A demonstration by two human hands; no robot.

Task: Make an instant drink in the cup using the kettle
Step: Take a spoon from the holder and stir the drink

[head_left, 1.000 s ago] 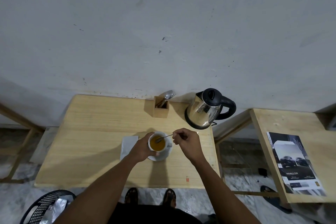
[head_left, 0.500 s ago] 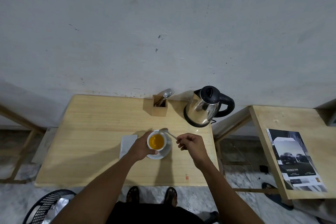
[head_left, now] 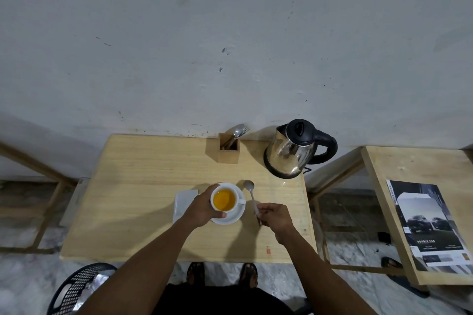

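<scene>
**Orange drink in cup, spoon held beside saucer**

White cup (head_left: 225, 199), filled with orange liquid, is sitting on a white saucer (head_left: 234, 216) near the front middle of the wooden table (head_left: 143, 186). Left hand (head_left: 203, 208) is wrapping around the cup's left side. Right hand (head_left: 275, 217) is pinching the handle of a spoon (head_left: 250, 192), whose bowl is lying just right of the saucer, outside the cup. Steel kettle (head_left: 291, 153) is standing at the table's far right corner, well apart from the cup. A wooden cutlery holder (head_left: 228, 152) is standing left of the kettle.
</scene>
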